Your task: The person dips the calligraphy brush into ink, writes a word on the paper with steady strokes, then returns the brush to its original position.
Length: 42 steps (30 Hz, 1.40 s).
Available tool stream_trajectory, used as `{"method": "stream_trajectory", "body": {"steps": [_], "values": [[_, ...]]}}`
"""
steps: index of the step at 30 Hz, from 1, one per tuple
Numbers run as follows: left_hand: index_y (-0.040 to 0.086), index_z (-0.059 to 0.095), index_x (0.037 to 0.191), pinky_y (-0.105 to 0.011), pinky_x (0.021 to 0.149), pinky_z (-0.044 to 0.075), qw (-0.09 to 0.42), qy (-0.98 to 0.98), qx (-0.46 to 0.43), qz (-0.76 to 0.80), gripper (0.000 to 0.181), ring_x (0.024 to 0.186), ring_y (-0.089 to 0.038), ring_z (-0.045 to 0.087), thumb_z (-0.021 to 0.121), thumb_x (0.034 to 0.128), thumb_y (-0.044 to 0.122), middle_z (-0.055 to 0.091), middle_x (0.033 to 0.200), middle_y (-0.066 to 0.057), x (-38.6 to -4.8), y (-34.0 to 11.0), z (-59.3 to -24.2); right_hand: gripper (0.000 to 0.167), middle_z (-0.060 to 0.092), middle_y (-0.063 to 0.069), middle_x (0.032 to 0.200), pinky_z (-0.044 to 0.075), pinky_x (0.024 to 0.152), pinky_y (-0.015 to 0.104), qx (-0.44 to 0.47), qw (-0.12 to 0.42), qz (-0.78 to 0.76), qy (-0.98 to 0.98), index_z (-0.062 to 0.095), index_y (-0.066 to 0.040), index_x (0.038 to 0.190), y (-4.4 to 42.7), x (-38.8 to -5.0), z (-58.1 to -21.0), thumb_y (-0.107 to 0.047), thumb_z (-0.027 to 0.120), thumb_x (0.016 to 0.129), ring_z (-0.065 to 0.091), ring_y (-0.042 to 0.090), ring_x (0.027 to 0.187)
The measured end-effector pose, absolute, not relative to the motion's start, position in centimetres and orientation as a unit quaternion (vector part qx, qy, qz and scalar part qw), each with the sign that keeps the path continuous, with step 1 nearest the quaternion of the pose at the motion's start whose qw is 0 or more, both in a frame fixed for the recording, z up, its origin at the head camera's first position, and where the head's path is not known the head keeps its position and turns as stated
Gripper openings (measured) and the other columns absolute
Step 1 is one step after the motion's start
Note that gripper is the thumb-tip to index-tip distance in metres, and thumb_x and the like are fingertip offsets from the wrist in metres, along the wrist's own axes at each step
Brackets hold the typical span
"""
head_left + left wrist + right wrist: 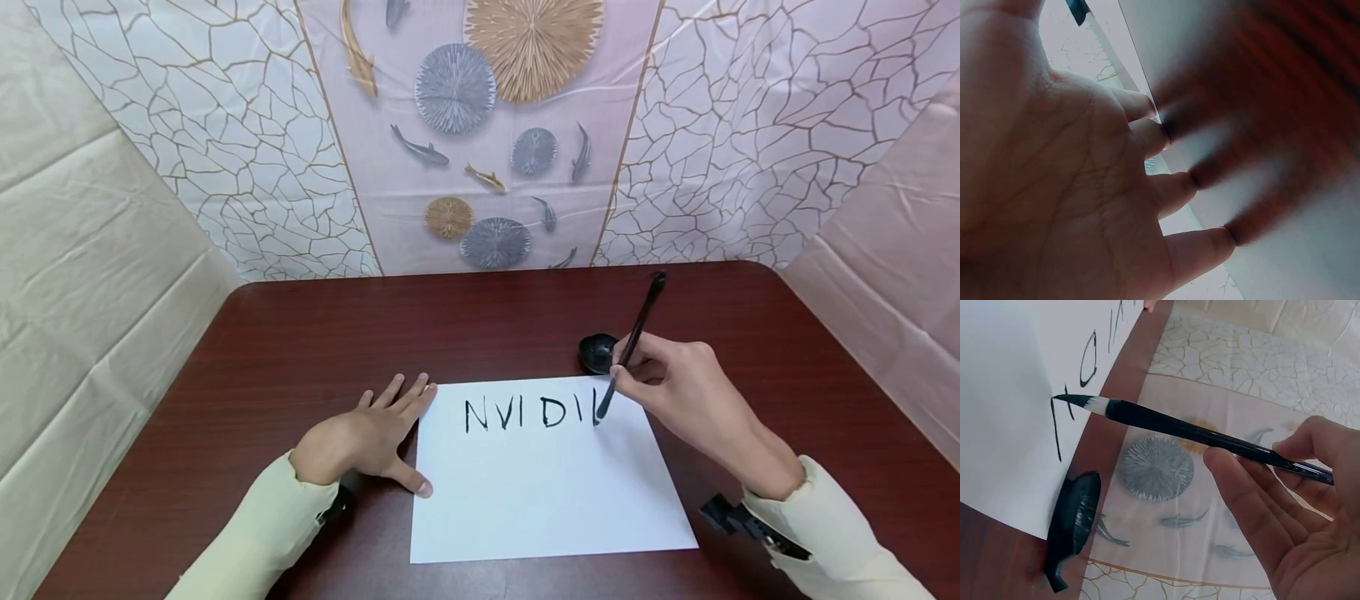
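Note:
A white sheet of paper (pixel 540 492) lies on the table with black letters (pixel 551 412) reading NVIDI and one more upright stroke. My right hand (pixel 682 392) pinches a black ink brush (pixel 637 321) between thumb and fingers, its inked tip touching the paper at the foot of that last stroke. In the right wrist view the bristles (pixel 1079 400) are black at the point and white near the handle. My left hand (pixel 367 442) lies flat at the sheet's left edge, fingers spread, with thumb and fingertips on the paper.
Just beyond the paper's top right edge stands a small black ink dish (pixel 597 353), partly hidden behind the right hand. The dark red-brown table (pixel 337 325) ends at a patterned cloth backdrop (pixel 262 125), with plain cream cloth (pixel 90 317) at the sides.

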State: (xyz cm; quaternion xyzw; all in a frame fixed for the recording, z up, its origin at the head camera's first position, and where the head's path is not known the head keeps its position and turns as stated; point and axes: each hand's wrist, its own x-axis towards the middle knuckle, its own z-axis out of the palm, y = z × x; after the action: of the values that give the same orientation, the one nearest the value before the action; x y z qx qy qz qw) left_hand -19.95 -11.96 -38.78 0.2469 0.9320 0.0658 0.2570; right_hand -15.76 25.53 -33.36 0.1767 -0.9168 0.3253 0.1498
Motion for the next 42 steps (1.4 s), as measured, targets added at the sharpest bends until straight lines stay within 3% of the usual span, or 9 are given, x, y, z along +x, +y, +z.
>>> {"method": "stream_trajectory", "body": {"steps": [6,12,17,28,35,42], "values": [[0.011,0.004,0.171,-0.070,0.125,0.011,0.256,0.932,0.247,0.064,0.139,0.163,-0.040,-0.004,0.087,0.0746,0.067,-0.003,0.178,-0.010,-19.9,-12.0,-38.8,0.019,0.078,0.004,0.085,0.050,0.070,0.005,0.167,0.217,0.316,-0.908,0.073,-0.008,0.101,25.9,-15.8,-33.2,0.006,0.077,0.090,0.079,0.020,0.076],[0.011,0.005,0.171,-0.070,0.124,0.011,0.254,0.933,0.246,0.066,0.139,0.163,-0.040,-0.003,0.088,0.0746,0.066,-0.002,0.178,-0.010,-19.9,-12.0,-38.8,0.019,0.079,0.010,0.090,0.047,0.072,0.003,0.155,0.214,0.319,-0.910,0.073,-0.007,0.105,26.3,-16.2,-33.6,0.006,0.074,0.091,0.080,0.030,0.081],[0.010,0.005,0.171,-0.070,0.124,0.011,0.253,0.933,0.248,0.067,0.139,0.163,-0.040,-0.003,0.088,0.0743,0.066,-0.002,0.178,-0.011,-19.9,-12.0,-38.8,0.018,0.079,0.010,0.091,0.046,0.071,0.003,0.155,0.210,0.324,-0.909,0.073,-0.006,0.105,26.4,-16.7,-34.2,0.007,0.073,0.092,0.080,0.029,0.082],[0.011,0.004,0.171,-0.070,0.124,0.011,0.254,0.933,0.247,0.065,0.139,0.163,-0.040,-0.003,0.088,0.0743,0.067,-0.003,0.178,-0.011,-19.9,-11.9,-38.7,0.016,0.079,0.009,0.090,0.055,0.070,0.013,0.153,0.190,0.317,-0.917,0.073,-0.005,0.104,26.6,-16.9,-34.4,0.006,0.074,0.092,0.079,0.026,0.081],[0.010,0.005,0.171,-0.070,0.124,0.011,0.255,0.932,0.247,0.067,0.139,0.163,-0.041,-0.003,0.088,0.0745,0.066,-0.002,0.178,-0.011,-19.9,-11.9,-38.7,0.013,0.079,0.012,0.095,0.064,0.070,0.042,0.134,0.148,0.307,-0.930,0.074,-0.004,0.104,26.8,-16.6,-33.7,0.002,0.074,0.093,0.078,0.027,0.081],[0.011,0.005,0.171,-0.070,0.124,0.010,0.257,0.932,0.245,0.070,0.139,0.163,-0.040,-0.004,0.088,0.0745,0.066,-0.003,0.178,-0.010,-19.9,-11.9,-38.7,0.009,0.080,0.010,0.088,0.054,0.060,0.027,0.126,0.115,0.280,-0.945,0.074,-0.008,0.100,26.9,-16.3,-32.9,-0.003,0.074,0.092,0.078,0.025,0.079]]}}
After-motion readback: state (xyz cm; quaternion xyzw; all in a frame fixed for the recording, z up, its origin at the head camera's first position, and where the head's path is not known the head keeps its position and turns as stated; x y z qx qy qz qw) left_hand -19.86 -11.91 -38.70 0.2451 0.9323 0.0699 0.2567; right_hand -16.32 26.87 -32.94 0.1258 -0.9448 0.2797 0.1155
